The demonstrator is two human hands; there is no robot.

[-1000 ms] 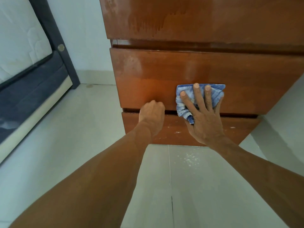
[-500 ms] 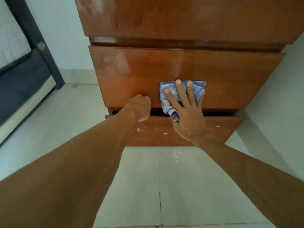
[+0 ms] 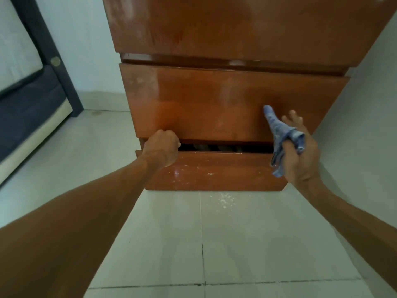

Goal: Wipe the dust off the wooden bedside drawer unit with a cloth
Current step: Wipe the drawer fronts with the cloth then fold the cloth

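The wooden drawer unit fills the upper middle of the view, with three drawer fronts. The middle drawer stands pulled out a little, leaving a dark gap above the bottom drawer, which carries white dust specks. My left hand is curled under the middle drawer's lower edge at its left end. My right hand holds a bunched blue cloth just off the middle drawer's right part; one cloth corner points up.
White dust lies on the pale tiled floor below the unit. A bed with a dark frame stands at the left. A pale wall runs close along the unit's right side.
My right hand lifted off the middle drawer front and moved right, the flat cloth now bunched in its grip. The middle drawer has come out a little, with my left hand still under its edge.
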